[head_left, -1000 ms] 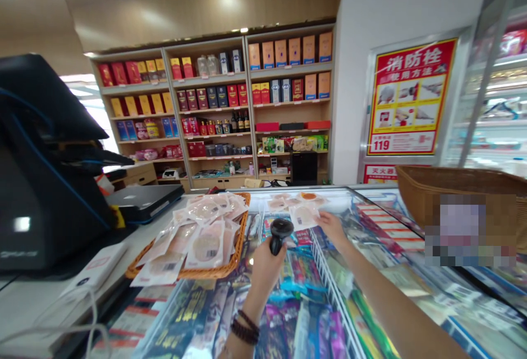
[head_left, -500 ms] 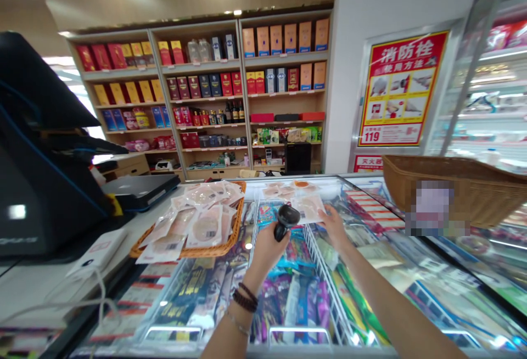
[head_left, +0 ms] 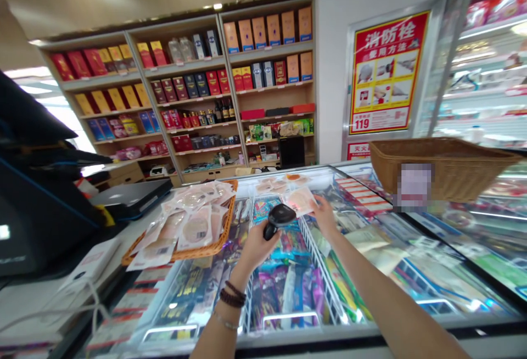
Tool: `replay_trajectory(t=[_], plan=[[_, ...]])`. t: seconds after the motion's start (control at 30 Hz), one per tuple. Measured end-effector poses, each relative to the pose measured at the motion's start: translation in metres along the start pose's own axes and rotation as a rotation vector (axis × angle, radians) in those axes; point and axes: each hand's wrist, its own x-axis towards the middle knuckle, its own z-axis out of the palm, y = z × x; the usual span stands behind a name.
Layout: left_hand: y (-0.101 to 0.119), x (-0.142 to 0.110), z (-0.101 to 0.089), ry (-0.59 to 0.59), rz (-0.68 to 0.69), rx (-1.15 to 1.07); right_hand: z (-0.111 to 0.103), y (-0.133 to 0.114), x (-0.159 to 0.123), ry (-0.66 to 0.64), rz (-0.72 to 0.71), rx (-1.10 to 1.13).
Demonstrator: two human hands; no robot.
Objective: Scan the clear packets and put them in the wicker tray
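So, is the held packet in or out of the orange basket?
Out: the packet is in the right hand, apart from the orange basket.

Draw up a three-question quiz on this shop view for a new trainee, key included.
1. What does the person's right hand hold?
2. True or false: the left hand holds a black handheld scanner.
3. In the picture, the low orange wicker basket lies on which side of the scanner?
A) Right
B) Left
C) Directly beneath it

Key:
1. A flat packet with something round and pale inside.
2. True.
3. B
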Motion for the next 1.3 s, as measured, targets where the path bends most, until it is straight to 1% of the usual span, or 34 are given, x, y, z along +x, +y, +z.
replay_trajectory(t=[0.13,0.3,0.37,0.43,0.5,0.57,0.63,0.67,0.73,0.8,0.97,1.07,1.13,1.2,1.23,1.3], plan=[[0.000,-0.001,0.001,0.005,0.005,0.009,0.002,0.001,0.000,0.014,-0.004,-0.006],[0.002,-0.002,0.001,-0.001,-0.029,-0.006,0.003,-0.003,-0.003,0.009,0.008,0.017],[0.004,-0.003,0.001,0.019,-0.051,-0.007,0.003,-0.003,-0.003,0.009,0.026,0.037],[0.007,-0.002,-0.002,0.067,-0.075,0.014,0.001,0.000,-0.001,0.036,0.055,0.071],[0.009,-0.001,-0.008,0.134,-0.091,0.044,0.001,0.005,0.005,0.091,0.091,0.110],[0.010,0.001,-0.019,0.195,-0.107,0.069,0.003,0.010,0.013,0.147,0.165,0.103],[0.011,0.003,-0.033,0.255,-0.113,0.087,0.011,0.012,0.020,0.153,0.240,0.089],[0.012,0.003,-0.042,0.282,-0.112,0.093,0.019,0.011,0.023,0.141,0.271,0.087],[0.015,0.001,-0.063,0.333,-0.106,0.101,0.042,0.005,0.025,0.103,0.320,0.101],[0.018,-0.001,-0.086,0.380,-0.103,0.114,0.077,-0.007,0.024,0.058,0.357,0.127],[0.023,-0.012,-0.146,0.545,-0.152,0.185,0.188,-0.047,0.008,-0.106,0.382,0.210],[0.018,-0.024,-0.179,0.615,-0.215,0.212,0.251,-0.061,-0.007,-0.229,0.388,0.202],[0.012,-0.033,-0.196,0.656,-0.251,0.205,0.284,-0.061,-0.018,-0.344,0.348,0.192],[0.006,-0.044,-0.210,0.688,-0.272,0.198,0.308,-0.053,-0.027,-0.486,0.273,0.143],[0.003,-0.048,-0.215,0.701,-0.281,0.203,0.316,-0.047,-0.031,-0.553,0.216,0.086],[-0.002,-0.057,-0.221,0.719,-0.287,0.220,0.324,-0.031,-0.036,-0.638,0.026,-0.093]])
